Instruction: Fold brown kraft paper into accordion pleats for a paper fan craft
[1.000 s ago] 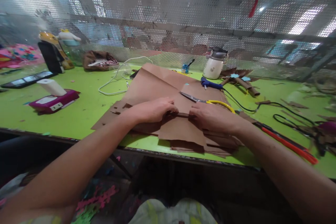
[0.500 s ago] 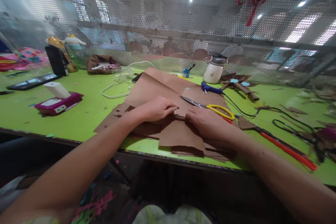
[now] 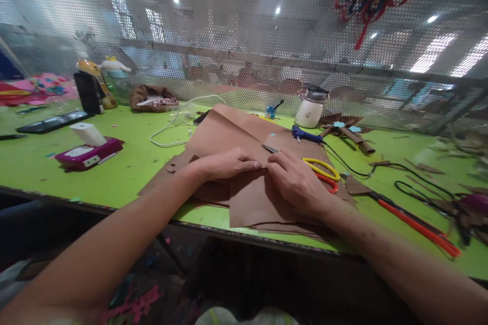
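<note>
A sheet of brown paper lies near the table's front edge, on top of more brown sheets. My left hand is closed, its thumb and fingers pinching the paper's far edge. Close beside it, my right hand has its fingers bent and pressed together on the same edge. Scissors with yellow and red handles rest on the sheets behind my right hand, which hides part of their blades. Beyond them lies a blue glue gun with a black cord.
An orange-handled cutter lies at the right among brown scraps. A white jar stands at the back. A purple power strip with a white plug, a white cable and a phone are on the left of the green table.
My right hand has shifted slightly left and up, closer to my left hand, and now covers part of the scissors' blades. The paper's near part lies flatter. The view has tilted up slightly.
</note>
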Demonstrator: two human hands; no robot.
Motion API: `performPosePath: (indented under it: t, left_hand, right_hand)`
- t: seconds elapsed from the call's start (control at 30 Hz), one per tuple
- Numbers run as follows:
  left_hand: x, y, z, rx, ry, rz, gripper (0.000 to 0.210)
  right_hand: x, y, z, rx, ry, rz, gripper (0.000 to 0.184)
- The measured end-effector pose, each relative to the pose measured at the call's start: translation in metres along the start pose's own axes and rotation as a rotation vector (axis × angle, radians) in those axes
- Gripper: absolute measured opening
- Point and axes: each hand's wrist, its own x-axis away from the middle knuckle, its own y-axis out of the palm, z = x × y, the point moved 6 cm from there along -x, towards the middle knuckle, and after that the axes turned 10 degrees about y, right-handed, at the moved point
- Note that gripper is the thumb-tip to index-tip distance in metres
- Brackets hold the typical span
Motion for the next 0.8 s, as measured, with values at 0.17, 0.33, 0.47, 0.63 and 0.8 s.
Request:
performPosePath:
  t: [0.17, 0.33, 0.47, 0.63, 0.8]
  left_hand:
    - [0.0, 0.004, -0.011, 0.204, -0.048, 0.001, 0.04]
    - [0.0, 0.001, -0.012, 0.214, -0.046, 0.031, 0.04]
    - [0.0, -0.002, -0.003, 0.143, 0.007, 0.064, 0.039]
    - [-0.002, -0.002, -0.005, 0.134, 0.006, 0.099, 0.04]
    - [-0.003, -0.001, -0.009, 0.145, -0.016, 0.109, 0.038]
  right_hand:
    - [-0.002, 0.002, 0.009, -0.193, 0.061, 0.048, 0.015]
    - [-0.001, 0.002, 0.031, -0.575, 0.218, 0.1, 0.03]
    - [-0.003, 0.019, 0.049, -0.838, 0.439, -0.033, 0.037]
    - [0.001, 0.036, 0.051, -1.119, 0.702, -0.204, 0.036]
    - [0.006, 0.038, 0.047, -1.469, 0.829, -0.157, 0.032]
